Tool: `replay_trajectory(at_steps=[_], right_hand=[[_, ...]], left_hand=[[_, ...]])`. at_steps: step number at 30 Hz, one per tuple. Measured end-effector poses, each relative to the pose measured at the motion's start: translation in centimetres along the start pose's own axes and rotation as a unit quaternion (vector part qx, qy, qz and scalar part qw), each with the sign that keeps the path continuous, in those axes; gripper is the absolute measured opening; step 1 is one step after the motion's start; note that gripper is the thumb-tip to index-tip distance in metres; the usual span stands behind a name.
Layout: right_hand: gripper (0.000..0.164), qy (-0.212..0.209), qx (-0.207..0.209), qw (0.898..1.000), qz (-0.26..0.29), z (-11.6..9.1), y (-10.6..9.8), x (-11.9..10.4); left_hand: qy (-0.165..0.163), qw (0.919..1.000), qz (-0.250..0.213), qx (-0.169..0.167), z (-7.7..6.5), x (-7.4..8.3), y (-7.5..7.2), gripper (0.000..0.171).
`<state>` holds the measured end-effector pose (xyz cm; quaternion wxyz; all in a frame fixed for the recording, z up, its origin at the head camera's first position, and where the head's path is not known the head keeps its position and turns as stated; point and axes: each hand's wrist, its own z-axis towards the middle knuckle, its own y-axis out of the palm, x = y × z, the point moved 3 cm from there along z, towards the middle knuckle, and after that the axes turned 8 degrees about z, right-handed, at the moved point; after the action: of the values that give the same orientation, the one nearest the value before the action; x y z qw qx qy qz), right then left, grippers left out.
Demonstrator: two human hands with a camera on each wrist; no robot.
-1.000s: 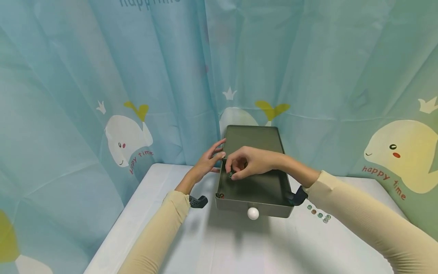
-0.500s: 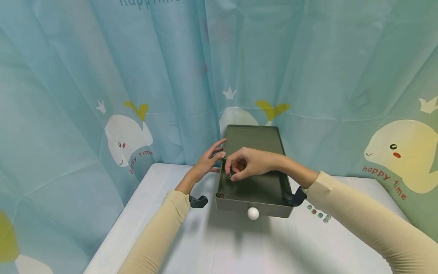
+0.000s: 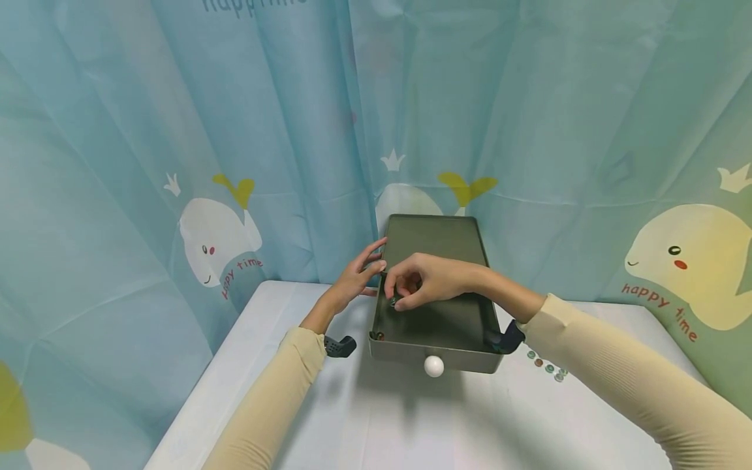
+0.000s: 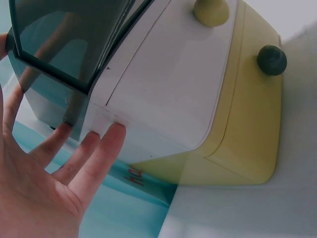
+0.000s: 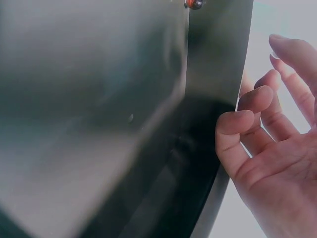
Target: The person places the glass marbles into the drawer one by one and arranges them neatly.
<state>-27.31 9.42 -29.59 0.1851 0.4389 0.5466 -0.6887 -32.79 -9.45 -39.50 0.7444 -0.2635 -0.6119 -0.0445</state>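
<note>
In the head view my right hand [image 3: 435, 277] reaches over an open dark drawer [image 3: 437, 326] and pinches a small dark green glass marble [image 3: 393, 302] between thumb and index fingertips. Its other fingers are curled. A reddish marble [image 3: 380, 336] lies in the drawer's front left corner, seen also at the top of the right wrist view [image 5: 194, 4]. My left hand [image 3: 351, 282] has its fingers spread against the left side of the drawer unit. In the left wrist view, its fingertips touch the unit's side beside the white drawer [image 4: 171, 84].
Several glass marbles [image 3: 549, 369] lie on the white table [image 3: 411, 431] right of the unit. The dark drawer sticks out with a white knob [image 3: 434, 366]. Below the white drawer is a yellow drawer [image 4: 247, 119]. A blue curtain [image 3: 305, 130] hangs close behind.
</note>
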Motion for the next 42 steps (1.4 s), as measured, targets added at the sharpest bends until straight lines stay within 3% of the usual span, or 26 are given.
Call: replay_trajectory(at_steps=[11, 24, 42], right_hand=[[0.035, 0.006, 0.003, 1.000, -0.007, 0.0, 0.1, -0.3], [0.031, 0.007, 0.027, 0.999, -0.017, -0.9, -0.6, -1.0], [0.035, 0.032, 0.074, 0.996, -0.022, -5.2, -1.3, -1.7]], left_hand=[[-0.003, 1.0000, -0.007, -0.001, -0.1, 0.0, 0.0, 0.062], [-0.006, 1.0000, 0.000, -0.001, 0.0, 0.3, 0.0, 0.060], [-0.006, 0.9999, -0.007, 0.004, -0.1, 0.2, 0.1, 0.062]])
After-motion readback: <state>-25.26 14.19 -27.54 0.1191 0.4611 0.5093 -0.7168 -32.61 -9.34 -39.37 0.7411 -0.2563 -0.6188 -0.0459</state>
